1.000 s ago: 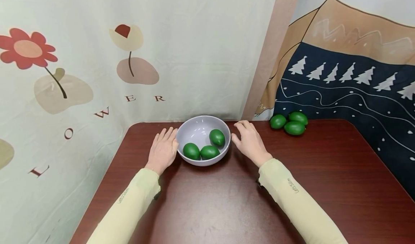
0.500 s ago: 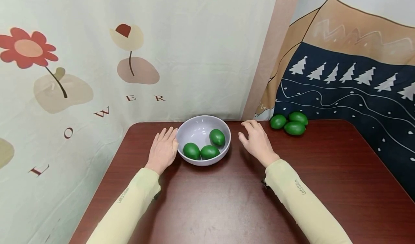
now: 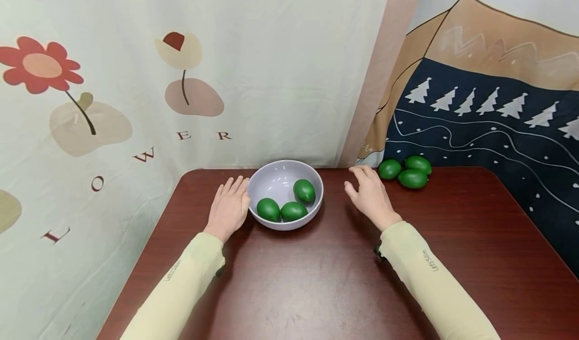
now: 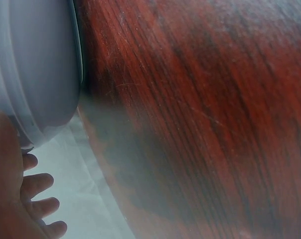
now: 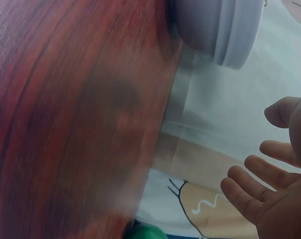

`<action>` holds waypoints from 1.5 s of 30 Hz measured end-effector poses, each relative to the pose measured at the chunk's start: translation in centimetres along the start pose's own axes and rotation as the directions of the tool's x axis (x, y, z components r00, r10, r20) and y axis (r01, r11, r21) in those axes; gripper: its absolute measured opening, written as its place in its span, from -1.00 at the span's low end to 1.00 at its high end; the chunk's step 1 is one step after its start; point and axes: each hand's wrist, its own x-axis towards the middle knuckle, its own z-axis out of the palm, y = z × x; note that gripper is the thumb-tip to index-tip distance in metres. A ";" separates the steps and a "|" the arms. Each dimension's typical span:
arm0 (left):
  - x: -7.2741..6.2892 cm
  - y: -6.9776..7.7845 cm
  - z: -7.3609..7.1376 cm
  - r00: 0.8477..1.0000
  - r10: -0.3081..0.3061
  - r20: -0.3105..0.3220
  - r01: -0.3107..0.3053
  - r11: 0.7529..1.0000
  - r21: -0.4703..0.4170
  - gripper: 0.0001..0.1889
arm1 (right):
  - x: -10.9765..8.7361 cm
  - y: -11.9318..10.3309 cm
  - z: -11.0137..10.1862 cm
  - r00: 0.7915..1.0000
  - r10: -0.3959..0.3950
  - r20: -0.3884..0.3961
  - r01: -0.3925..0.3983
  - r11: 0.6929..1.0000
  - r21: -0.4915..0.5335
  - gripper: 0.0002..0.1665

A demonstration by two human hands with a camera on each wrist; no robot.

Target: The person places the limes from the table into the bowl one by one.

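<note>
Watch the bowl [image 3: 269,182] first: it sits close to the far edge of the table [image 3: 289,290], so a hard shove from your left hand [image 3: 229,207] could drive it sideways or back into the cloth [image 3: 280,79] behind it. A sharp tilt or knock would probably set the three inner limes [image 3: 304,191] rolling, since they lie unfixed at the bowl's near and right side. The three loose limes [image 3: 413,179], bunched on the table well to the right of the bowl, might scatter or drop behind the table if your right hand [image 3: 371,194] clips them, being round and unheld.

Your left hand lies along the bowl's left side, its fingers mostly straight and a little spread, gripping nothing; the thumb seems to touch the bowl's wall, though firm contact is hard to confirm. Your right hand is to the right of the bowl and apart from it, between the bowl and the loose limes; its palm is bare and its thumb stands away from the fingers, leaving a wide gap with nothing held
</note>
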 end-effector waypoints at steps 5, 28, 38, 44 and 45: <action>0.0 -0.1 0.0 1.000 0.002 -0.005 -0.002 1.000 0.000 -0.41 | 0.0 0.6 -0.5 1.000 0.011 -0.011 -0.011 1.000 0.007 -0.51; -0.1 0.0 0.0 1.000 0.008 -0.011 -0.007 1.000 0.010 -0.41 | -0.5 4.4 -1.6 0.994 0.086 -0.061 -0.088 0.996 -0.020 -0.51; -0.1 0.0 0.0 1.000 0.008 -0.010 -0.008 1.000 0.007 -0.41 | -0.5 5.7 -2.6 0.990 0.119 -0.074 -0.120 0.993 -0.016 -0.52; 0.0 -0.1 0.0 1.000 0.009 -0.015 -0.009 1.000 0.004 -0.41 | -0.4 6.5 -3.1 0.987 0.150 -0.063 -0.152 0.988 -0.023 -0.50; 0.0 -0.1 0.0 1.000 0.010 -0.016 -0.009 1.000 0.003 -0.41 | -0.4 6.6 -3.1 0.986 0.157 -0.061 -0.159 0.987 -0.026 -0.50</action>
